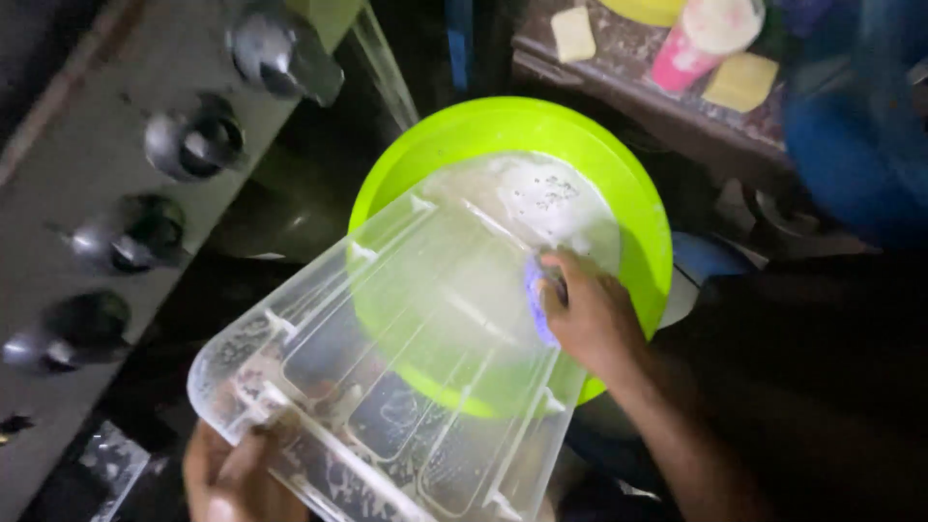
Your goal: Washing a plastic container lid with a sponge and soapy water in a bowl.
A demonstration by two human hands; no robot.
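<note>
A clear plastic bin (406, 358) with moulded ribs is tilted over a bright green round basin (638, 203), its far part wet with soapy foam. My left hand (237, 474) grips the bin's near rim at the bottom left. My right hand (590, 314) presses a purple scrubber (535, 295) against the bin's right side, fingers curled around it.
A grey appliance panel with several dark knobs (188, 145) runs along the left. A pink cup (701, 39) and yellow sponges (739, 82) lie on a ledge at the top right. A blue object (851, 155) sits at the far right.
</note>
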